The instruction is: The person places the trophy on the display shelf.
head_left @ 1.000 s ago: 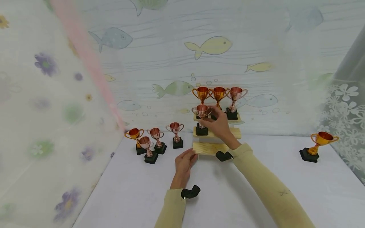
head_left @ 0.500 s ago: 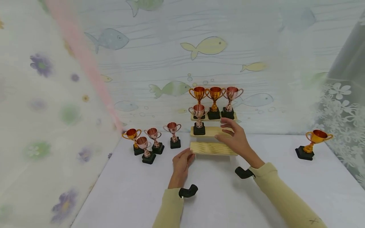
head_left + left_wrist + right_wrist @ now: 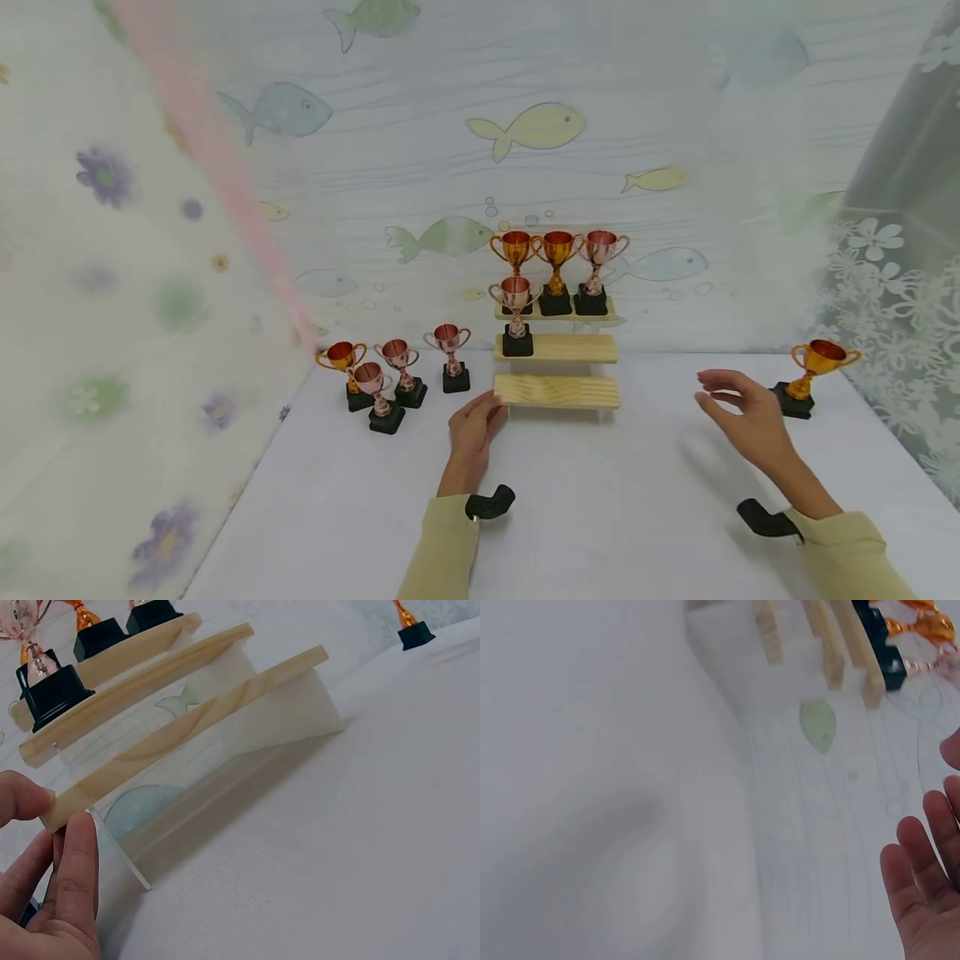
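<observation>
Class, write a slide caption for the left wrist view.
Left fingers pinch the lowest shelf; a pink trophy stands on the middle shelf.

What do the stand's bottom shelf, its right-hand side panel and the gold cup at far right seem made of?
Bottom shelf: matte, apparently unpainted wood, by its wavy grain.
Side panel: smooth, pale, perhaps plastic, by its thin, even sheet.
Gold cup: glossy, with metallic highlights; metal or coated plastic, I can't tell.
</observation>
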### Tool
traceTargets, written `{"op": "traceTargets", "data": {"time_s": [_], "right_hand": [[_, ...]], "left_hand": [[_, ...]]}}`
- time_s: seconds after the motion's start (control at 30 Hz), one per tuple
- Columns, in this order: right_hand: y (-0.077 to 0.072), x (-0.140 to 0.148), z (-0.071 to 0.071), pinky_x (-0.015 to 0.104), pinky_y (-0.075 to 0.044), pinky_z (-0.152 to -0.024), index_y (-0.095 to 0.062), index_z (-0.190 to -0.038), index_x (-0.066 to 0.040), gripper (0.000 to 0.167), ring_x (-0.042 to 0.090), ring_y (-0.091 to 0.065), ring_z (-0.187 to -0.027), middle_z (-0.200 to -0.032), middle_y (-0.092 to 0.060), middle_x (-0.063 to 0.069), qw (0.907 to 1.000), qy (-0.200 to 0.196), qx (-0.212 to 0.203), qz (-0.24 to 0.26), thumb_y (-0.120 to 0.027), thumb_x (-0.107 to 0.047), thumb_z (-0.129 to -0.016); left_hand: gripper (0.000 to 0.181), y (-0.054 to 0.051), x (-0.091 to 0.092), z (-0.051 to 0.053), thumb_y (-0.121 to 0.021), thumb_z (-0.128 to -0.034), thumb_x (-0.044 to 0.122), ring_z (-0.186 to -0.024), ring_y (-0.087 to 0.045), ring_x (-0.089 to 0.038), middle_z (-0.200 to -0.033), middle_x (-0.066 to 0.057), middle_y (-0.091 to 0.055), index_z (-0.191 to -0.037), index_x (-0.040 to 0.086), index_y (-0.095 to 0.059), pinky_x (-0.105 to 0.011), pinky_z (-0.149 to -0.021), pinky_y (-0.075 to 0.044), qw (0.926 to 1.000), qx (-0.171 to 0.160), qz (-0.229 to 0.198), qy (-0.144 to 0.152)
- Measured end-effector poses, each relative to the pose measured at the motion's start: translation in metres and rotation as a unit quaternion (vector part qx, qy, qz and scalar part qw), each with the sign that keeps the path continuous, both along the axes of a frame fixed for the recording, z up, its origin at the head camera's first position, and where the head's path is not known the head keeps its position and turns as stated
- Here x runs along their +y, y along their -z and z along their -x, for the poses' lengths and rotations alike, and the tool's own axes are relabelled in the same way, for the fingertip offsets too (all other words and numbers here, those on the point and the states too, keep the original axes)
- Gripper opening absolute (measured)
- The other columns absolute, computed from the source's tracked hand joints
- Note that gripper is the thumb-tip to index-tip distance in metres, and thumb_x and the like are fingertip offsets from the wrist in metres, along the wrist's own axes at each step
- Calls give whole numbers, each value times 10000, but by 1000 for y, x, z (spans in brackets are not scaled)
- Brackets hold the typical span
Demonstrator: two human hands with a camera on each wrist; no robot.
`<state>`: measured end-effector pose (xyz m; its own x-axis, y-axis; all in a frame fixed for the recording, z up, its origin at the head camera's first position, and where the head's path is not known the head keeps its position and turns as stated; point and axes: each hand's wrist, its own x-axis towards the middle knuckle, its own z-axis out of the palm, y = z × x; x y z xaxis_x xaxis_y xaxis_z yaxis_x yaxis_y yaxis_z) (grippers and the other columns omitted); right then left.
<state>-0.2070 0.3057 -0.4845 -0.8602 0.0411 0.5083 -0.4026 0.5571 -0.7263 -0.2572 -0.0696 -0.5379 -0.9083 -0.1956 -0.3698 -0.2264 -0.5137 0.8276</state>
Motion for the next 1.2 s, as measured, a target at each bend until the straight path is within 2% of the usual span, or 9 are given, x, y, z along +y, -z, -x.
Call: {"op": "traceTargets", "data": {"time_s": [0.13, 0.27, 0.4, 0.47, 0.6, 0.73, 0.87, 1.0, 1.2], "right_hand": [[0, 39, -9, -9, -454, -816, -632, -1162, 83, 287, -80, -560, -921, -1024, -595, -241, 9923, 1157, 123, 430, -716, 61, -888], [-2, 69, -11, 6, -432, -861, -639, -1233, -6, 359, -82, -517, -956, -1059, -536, -266, 9703, 2237, 358, 847, -722, 6, -884], [5, 94, -6, 65, -399, -988, -556, -1401, -125, 515, -132, -417, -1019, -1175, -447, -293, 9543, 2872, 196, 803, -721, -108, -914], [10, 104, -2, 107, -377, -1064, -481, -1473, -140, 607, -133, -380, -1057, -1287, -469, -220, 9492, 3037, -95, 814, -725, -137, -917], [15, 121, 7, 221, -293, -1210, -266, -1598, -170, 788, 77, -409, -1349, -1596, -337, 76, 9470, 2875, -1090, 932, -706, -216, -946], [15, 132, 14, 184, -238, -1212, -92, -1642, -197, 894, 133, -295, -1502, -1681, -225, 59, 9514, 2239, -1687, 1274, -683, -259, -974], [13, 137, 18, 3, -364, -996, -212, -1608, -250, 834, -40, -430, -1291, -1513, -443, -117, 9516, 1707, -1604, 1988, -723, -191, -951], [11, 137, 22, -9, -473, -756, -477, -1348, -297, 564, -99, -537, -996, -1128, -564, -237, 9435, 1349, -1452, 2655, -785, -148, -899], [8, 133, 27, 18, -505, -680, -582, -1141, -220, 412, -70, -609, -847, -976, -641, -190, 9111, 1133, -1134, 3797, -818, -55, -846]], "left_hand": [[368, 2, -4, 1, -684, -933, 17, -1009, -671, -189, -1231, -202, -645, -1290, -61, -641, -260, -887, -598, 10000, -22, 17, -28], [365, 3, -6, 2, -686, -928, 7, -983, -674, -183, -1201, -199, -651, -1282, -69, -642, -261, -876, -602, 10000, 13, -30, -69], [370, 4, -6, 2, -692, -921, -2, -954, -673, -174, -1167, -192, -657, -1278, -84, -638, -253, -858, -605, 9999, 72, -65, -129], [373, 6, -4, 1, -691, -920, -6, -937, -673, -169, -1147, -184, -661, -1278, -93, -634, -248, -847, -606, 9998, 101, -63, -137], [365, 8, -1, 0, -692, -914, -18, -901, -674, -157, -1092, -161, -670, -1265, -105, -636, -235, -816, -609, 9997, 135, -104, -159], [359, 8, 1, -1, -690, -910, -26, -884, -674, -155, -1065, -157, -674, -1253, -115, -639, -232, -798, -611, 9996, 182, -109, -179], [363, 8, 2, -1, -692, -914, -13, -896, -675, -158, -1079, -163, -673, -1261, -105, -639, -237, -810, -611, 9997, 158, -80, -143], [358, 7, 2, -1, -697, -916, -5, -910, -675, -163, -1101, -174, -671, -1260, -89, -648, -239, -823, -610, 9998, 79, -80, -158], [366, 5, 1, -1, -690, -927, 8, -940, -673, -171, -1156, -192, -658, -1279, -80, -638, -241, -845, -605, 9998, 76, -79, -145]]}}
